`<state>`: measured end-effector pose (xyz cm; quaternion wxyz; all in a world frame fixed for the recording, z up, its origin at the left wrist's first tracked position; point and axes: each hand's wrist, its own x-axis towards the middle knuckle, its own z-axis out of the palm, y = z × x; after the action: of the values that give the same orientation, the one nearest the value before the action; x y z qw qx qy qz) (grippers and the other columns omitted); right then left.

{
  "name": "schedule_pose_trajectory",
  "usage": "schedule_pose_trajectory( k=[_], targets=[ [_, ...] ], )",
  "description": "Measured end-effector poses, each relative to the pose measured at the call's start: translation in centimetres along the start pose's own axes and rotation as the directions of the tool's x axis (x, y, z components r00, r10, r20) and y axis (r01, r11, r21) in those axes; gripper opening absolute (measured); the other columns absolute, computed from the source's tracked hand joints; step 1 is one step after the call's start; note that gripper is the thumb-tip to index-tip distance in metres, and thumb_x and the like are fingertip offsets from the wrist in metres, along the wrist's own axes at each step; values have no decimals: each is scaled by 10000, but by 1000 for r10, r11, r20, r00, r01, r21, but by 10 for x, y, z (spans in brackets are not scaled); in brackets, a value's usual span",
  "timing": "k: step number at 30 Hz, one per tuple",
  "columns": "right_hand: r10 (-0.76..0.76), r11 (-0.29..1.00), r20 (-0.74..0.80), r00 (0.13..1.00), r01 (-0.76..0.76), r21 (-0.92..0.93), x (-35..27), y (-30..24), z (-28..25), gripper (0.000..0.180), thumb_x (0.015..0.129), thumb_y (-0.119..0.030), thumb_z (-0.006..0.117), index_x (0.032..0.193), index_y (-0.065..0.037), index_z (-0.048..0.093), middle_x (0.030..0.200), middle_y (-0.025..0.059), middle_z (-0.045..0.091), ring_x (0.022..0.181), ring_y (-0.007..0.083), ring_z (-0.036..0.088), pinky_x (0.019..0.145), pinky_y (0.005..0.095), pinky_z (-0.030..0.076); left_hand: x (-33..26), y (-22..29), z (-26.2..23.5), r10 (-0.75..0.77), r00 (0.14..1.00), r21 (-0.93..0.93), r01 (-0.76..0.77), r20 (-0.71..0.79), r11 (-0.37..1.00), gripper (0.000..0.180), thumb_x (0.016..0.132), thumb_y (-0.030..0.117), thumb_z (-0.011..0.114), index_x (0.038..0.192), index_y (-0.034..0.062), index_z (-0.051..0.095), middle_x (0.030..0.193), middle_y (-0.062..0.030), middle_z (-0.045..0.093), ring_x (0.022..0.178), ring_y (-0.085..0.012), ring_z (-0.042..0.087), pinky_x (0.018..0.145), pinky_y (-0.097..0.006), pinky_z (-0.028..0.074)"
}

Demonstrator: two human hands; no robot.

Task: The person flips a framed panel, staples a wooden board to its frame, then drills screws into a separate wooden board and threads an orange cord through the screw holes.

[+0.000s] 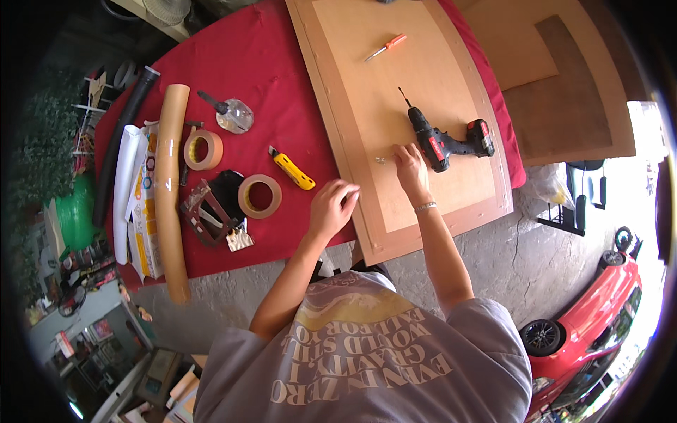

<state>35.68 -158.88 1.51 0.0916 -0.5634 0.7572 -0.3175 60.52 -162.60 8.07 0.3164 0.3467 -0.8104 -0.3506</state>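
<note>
My left hand (334,209) is closed in a loose pinch at the left edge of a framed wooden board (338,106); anything between its fingertips is too small to make out. Over the lower part of the board, my right hand (411,171) has its fingers bent but apart. Just left of those fingertips lie a few small shiny metal pieces (381,161), perhaps screws. A black and red cordless drill (434,141) with a bit fitted rests beside my right hand. Farther up the board lies an orange-handled screwdriver (386,47).
On the red cloth (261,63) lie a yellow utility knife (292,168), tape rolls (259,197) (204,150), a staple gun (209,211), a clear bottle (235,117) and a brown paper roll (171,176). Another panel (564,106) stands right; a red car (592,310) is beyond.
</note>
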Motion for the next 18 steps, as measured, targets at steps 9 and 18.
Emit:
schedule_pose_trajectory(
  k=[9, 18],
  targets=[
    [-91, 995, 171, 981, 83, 51, 7, 13, -10, 109, 893, 3, 602, 990, -44, 620, 961, 151, 594, 958, 368, 642, 831, 474, 540, 78, -39, 89, 65, 964, 305, -146, 259, 941, 170, 832, 17, 707, 994, 54, 744, 1012, -103, 693, 1006, -296, 661, 869, -406, 546],
    [-83, 996, 298, 951, 92, -16, 2, 21, -14, 123, 922, -7, 535, 1029, -36, 589, 1046, 157, 616, 1029, 348, 651, 844, 444, 558, 86, -55, 86, 18, 941, 340, -140, 337, 930, 146, 891, -16, 651, 1037, -9, 664, 1015, -169, 695, 996, -332, 667, 867, -429, 555]
  ],
)
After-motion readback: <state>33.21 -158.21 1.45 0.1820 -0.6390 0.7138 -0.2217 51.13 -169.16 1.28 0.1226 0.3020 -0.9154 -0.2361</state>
